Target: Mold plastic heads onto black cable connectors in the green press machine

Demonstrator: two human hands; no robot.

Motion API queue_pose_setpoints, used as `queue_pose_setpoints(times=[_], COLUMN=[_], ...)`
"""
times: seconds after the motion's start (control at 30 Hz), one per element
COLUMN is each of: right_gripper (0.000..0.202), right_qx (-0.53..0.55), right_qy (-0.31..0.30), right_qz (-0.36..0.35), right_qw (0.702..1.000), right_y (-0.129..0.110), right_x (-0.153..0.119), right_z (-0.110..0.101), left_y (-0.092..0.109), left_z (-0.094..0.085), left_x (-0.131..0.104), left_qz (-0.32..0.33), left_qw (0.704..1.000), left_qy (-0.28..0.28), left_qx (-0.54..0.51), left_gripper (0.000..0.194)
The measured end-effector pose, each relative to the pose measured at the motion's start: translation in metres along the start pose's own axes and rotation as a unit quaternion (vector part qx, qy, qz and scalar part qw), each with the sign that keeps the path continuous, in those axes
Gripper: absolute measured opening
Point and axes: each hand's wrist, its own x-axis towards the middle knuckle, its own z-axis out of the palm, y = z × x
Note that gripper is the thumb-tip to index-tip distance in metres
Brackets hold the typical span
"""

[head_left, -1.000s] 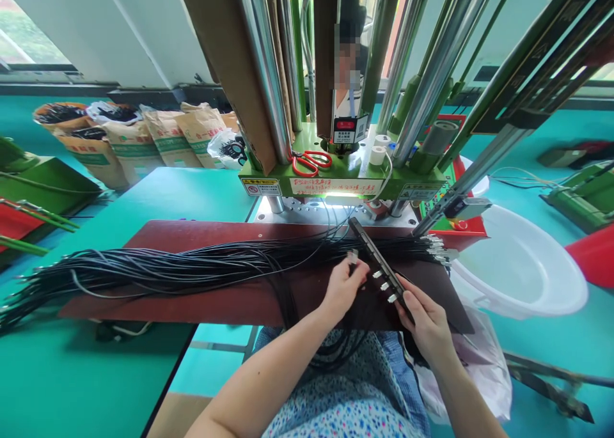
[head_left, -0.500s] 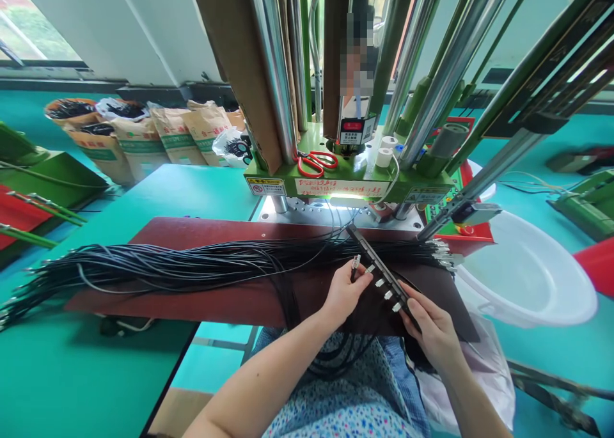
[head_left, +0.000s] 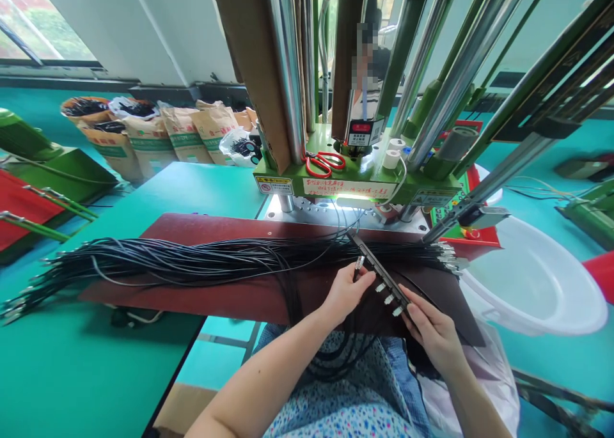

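Observation:
My right hand (head_left: 434,329) grips the lower end of a long dark bar (head_left: 382,275), which slants up and away to the left. Several silvery cable connectors (head_left: 388,299) stick out along the bar's near side. My left hand (head_left: 348,289) is closed, with a black cable's metal plug (head_left: 359,263) rising between its fingers. Its thumb and fingertips are at the bar's edge and partly cover what they touch there. Behind and beneath lies a thick bundle of black cables (head_left: 192,259) on a reddish-brown board (head_left: 220,298). More black cables (head_left: 336,361) hang over my lap.
A green press (head_left: 288,181) with steel columns stands ahead, red-handled scissors (head_left: 325,164) on its ledge. At the right is a white basin (head_left: 537,278). Paper sacks (head_left: 175,134) stand at the back left, beyond the green table (head_left: 144,361). A person is partly visible behind the press.
The view has shifted slightly, so the scene sits a little further right. My left fingertips now cover one connector on the bar that showed before. Both hands keep their hold.

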Motion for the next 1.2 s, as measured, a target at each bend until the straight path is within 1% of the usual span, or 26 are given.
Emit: queue_pose_setpoints(times=[0.1,0.13,0.2,0.27,0.37,0.47,0.63,0.73,0.87,0.93,1.0,1.1,1.17,1.2], right_gripper=[0.039,0.038,0.039,0.039,0.041,0.041,0.039,0.040,0.047,0.047,0.045,0.041,0.040,0.040], right_qx=[0.062,0.074,0.085,0.084,0.073,0.062,0.047,0.010,-0.069,-0.080,-0.059,-0.010,0.013,0.019], right_qy=[0.038,0.042,0.044,0.038,0.034,0.035,0.036,0.024,-0.025,-0.038,-0.028,0.008,0.022,0.023], right_qz=[0.029,0.036,0.042,0.047,0.051,0.051,0.050,0.037,0.001,-0.009,-0.003,0.019,0.028,0.030], right_qw=[0.997,0.996,0.995,0.995,0.995,0.996,0.997,0.999,0.997,0.996,0.998,1.000,0.999,0.999], right_y=[-0.003,-0.004,-0.006,-0.007,-0.009,-0.010,-0.013,-0.013,-0.009,-0.008,-0.008,-0.009,-0.009,-0.010], right_x=[-0.002,-0.003,-0.003,-0.003,-0.002,-0.001,-0.002,-0.001,0.001,0.000,-0.001,-0.003,-0.003,-0.004], right_z=[0.003,0.004,0.005,0.005,0.004,0.004,0.004,0.003,-0.001,-0.002,-0.001,0.001,0.002,0.002], left_y=[0.003,0.004,0.003,0.002,0.000,0.001,0.007,0.010,0.010,0.010,0.010,0.011,0.013,0.015], left_z=[-0.001,-0.002,-0.003,-0.005,-0.006,-0.006,-0.007,-0.009,-0.014,-0.014,-0.013,-0.013,-0.014,-0.016], left_x=[0.001,0.001,0.002,0.002,0.003,0.003,0.002,0.001,0.000,-0.001,-0.001,-0.001,-0.001,-0.001], left_qz=[0.033,0.040,0.044,0.034,0.018,0.004,-0.027,-0.039,-0.041,-0.039,-0.022,0.011,0.011,0.001], left_qw=[0.999,0.998,0.998,0.999,0.998,0.998,0.998,0.998,0.999,0.999,1.000,0.999,0.997,0.998], left_qy=[0.034,0.043,0.045,0.037,0.050,0.062,0.057,0.038,0.021,0.018,0.019,0.034,0.045,0.042], left_qx=[-0.023,-0.026,-0.014,0.009,0.027,0.021,-0.001,-0.017,-0.026,-0.015,-0.006,-0.032,-0.054,-0.054], left_gripper=[0.035,0.033,0.031,0.030,0.029,0.028,0.034,0.037,0.037,0.037,0.038,0.039,0.038,0.038])
